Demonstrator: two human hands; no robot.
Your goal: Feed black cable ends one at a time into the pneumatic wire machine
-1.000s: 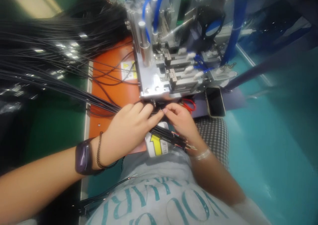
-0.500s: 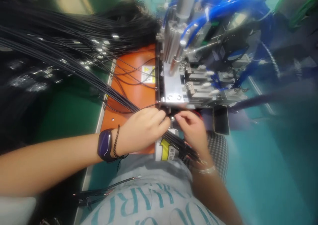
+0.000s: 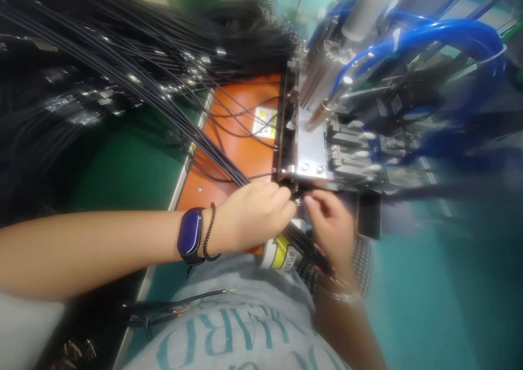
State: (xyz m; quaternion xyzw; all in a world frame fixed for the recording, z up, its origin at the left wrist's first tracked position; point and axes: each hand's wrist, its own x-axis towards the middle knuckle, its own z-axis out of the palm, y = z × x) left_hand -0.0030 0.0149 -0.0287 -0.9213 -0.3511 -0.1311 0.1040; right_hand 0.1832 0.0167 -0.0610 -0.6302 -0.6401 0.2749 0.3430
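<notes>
A white label (image 3: pixel 265 122) on the orange panel (image 3: pixel 229 179) shows a yellow warning triangle, its print too small to read. Lower down, a rounded white label (image 3: pixel 281 253) carries a yellow arrow and blurred Chinese characters. Teal capitals cross the grey shirt (image 3: pixel 245 321) at the bottom — A, R and D can be made out.

The bundle of black cables (image 3: pixel 204 144) slants from the upper left, over the panel, to the right wrist, where copper-coloured ends show. The left hand (image 3: pixel 255 214) has its grip closed around it at centre. The right hand (image 3: pixel 333 228) is just beside, thumb and forefinger near a small shiny part (image 3: pixel 299 201); whether its grip is clamped on anything, I cannot tell.

Just above the hands sits a bright metal machine (image 3: pixel 310 146) with round cylinders, and glossy blue hoses (image 3: pixel 453 32) loop at upper right. A dark phone (image 3: pixel 369 214) lies right of the right hand. Thin, smooth loose cables (image 3: pixel 241 43) crowd the upper left — a dark tangle with glinting bits.
</notes>
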